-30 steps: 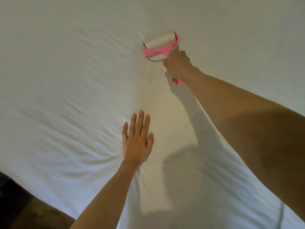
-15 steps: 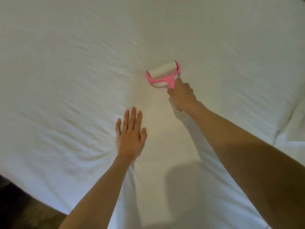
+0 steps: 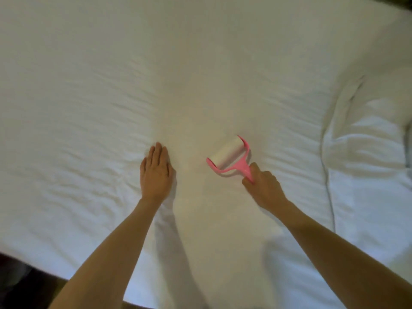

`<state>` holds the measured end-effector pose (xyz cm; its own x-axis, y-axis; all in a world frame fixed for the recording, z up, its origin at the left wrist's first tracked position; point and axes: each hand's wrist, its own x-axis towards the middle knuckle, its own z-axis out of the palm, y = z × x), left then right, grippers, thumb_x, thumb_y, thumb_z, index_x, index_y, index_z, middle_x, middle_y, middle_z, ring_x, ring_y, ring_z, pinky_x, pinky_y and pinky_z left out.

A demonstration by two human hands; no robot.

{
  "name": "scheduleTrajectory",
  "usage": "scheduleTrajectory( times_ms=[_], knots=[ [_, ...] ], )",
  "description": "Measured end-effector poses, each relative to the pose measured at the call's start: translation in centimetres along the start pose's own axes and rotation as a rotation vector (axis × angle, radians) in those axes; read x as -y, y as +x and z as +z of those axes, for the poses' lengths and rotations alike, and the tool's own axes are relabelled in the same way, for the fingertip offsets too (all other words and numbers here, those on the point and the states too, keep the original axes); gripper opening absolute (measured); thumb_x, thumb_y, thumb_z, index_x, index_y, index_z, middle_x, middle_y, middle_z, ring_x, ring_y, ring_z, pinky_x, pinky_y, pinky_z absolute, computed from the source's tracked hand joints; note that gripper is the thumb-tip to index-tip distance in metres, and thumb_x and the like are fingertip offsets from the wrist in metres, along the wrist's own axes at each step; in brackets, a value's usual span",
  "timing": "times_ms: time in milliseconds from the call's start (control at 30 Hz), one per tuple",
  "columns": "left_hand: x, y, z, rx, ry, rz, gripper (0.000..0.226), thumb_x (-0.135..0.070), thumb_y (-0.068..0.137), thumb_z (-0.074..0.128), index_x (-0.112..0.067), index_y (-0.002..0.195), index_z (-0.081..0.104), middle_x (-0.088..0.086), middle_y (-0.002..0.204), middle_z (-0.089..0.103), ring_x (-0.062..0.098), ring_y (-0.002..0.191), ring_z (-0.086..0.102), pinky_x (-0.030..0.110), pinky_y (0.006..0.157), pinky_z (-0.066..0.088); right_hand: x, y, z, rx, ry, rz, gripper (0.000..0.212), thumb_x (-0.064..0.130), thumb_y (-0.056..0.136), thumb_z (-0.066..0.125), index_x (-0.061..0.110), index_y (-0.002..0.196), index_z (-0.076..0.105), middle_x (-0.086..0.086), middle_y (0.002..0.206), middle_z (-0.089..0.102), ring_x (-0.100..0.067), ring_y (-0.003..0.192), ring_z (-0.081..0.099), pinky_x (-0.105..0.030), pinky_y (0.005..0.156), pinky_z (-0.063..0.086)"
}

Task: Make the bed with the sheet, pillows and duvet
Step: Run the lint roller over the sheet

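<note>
A white sheet (image 3: 200, 74) covers the bed and fills most of the view, with shallow wrinkles on its left half. My left hand (image 3: 156, 173) lies flat on the sheet, fingers straight and together. My right hand (image 3: 263, 188) grips the pink handle of a lint roller (image 3: 227, 156), whose white roll rests on the sheet just right of my left hand. A white pillow or folded duvet (image 3: 367, 157) bulges at the right side of the bed.
The near edge of the bed (image 3: 66, 273) runs diagonally across the lower left. Below it lies dark floor (image 3: 26, 288). A dark strip shows at the top right corner beyond the bedding.
My right hand has pulled the lint roller back toward me across the sheet. My left hand stays flat on the sheet. The view has shifted, bringing the bedding at the right into sight.
</note>
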<state>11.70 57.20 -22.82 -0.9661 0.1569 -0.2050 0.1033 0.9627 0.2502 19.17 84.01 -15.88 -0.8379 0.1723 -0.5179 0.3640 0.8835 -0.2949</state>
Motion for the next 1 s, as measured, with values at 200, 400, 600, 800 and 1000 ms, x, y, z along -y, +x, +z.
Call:
scheduleTrajectory(
  times_ms=[200,400,600,800,1000],
  knots=[
    [-3.8,-0.1,-0.4,0.038,-0.013,0.186,0.060,-0.027,0.083,0.028,-0.001,0.130,0.054,0.015,0.142,0.049,0.031,0.129,0.047,0.039,0.103,0.036,-5.2,-3.6,-0.1,-0.100,0.132,0.143,0.022,0.024,0.091,0.051,0.008,0.105,0.046,-0.015,0.071,0.055,-0.040,0.070,0.060,-0.034,0.057,0.037],
    [-8.0,1.7,0.0,0.061,-0.001,0.305,0.061,-0.029,0.084,0.031,0.000,0.134,0.050,0.018,0.143,0.046,0.032,0.129,0.047,0.039,0.102,0.034,-8.5,-3.4,-2.2,-0.297,0.324,0.473,0.019,0.023,0.091,0.051,0.005,0.098,0.047,-0.017,0.078,0.057,-0.038,0.069,0.060,-0.038,0.060,0.046],
    [-10.3,4.4,0.8,0.041,0.040,0.409,0.056,-0.028,0.086,0.035,0.000,0.132,0.051,0.016,0.140,0.050,0.031,0.126,0.051,0.033,0.100,0.028,-8.4,2.1,-5.4,-0.199,0.342,0.531,0.024,0.027,0.095,0.047,0.004,0.100,0.047,-0.019,0.084,0.063,-0.035,0.060,0.067,-0.041,0.056,0.058],
    [-11.7,9.3,1.3,0.015,0.103,0.454,0.049,-0.028,0.091,0.037,-0.007,0.132,0.052,0.011,0.145,0.046,0.029,0.130,0.045,0.039,0.104,0.033,-7.9,11.4,-11.5,-0.115,0.367,0.485,0.019,0.020,0.097,0.044,0.006,0.085,0.048,-0.012,0.064,0.056,-0.016,0.030,0.054,-0.022,0.038,0.042],
    [-13.7,15.8,1.2,0.011,0.101,0.462,0.055,-0.036,0.092,0.034,-0.011,0.139,0.045,0.009,0.151,0.038,0.028,0.138,0.036,0.043,0.109,0.031,-7.4,19.7,-16.0,-0.108,0.377,0.403,0.030,0.019,0.095,0.046,0.016,0.066,0.041,-0.009,0.063,0.054,-0.008,0.020,0.045,-0.023,0.046,0.050]
  ],
)
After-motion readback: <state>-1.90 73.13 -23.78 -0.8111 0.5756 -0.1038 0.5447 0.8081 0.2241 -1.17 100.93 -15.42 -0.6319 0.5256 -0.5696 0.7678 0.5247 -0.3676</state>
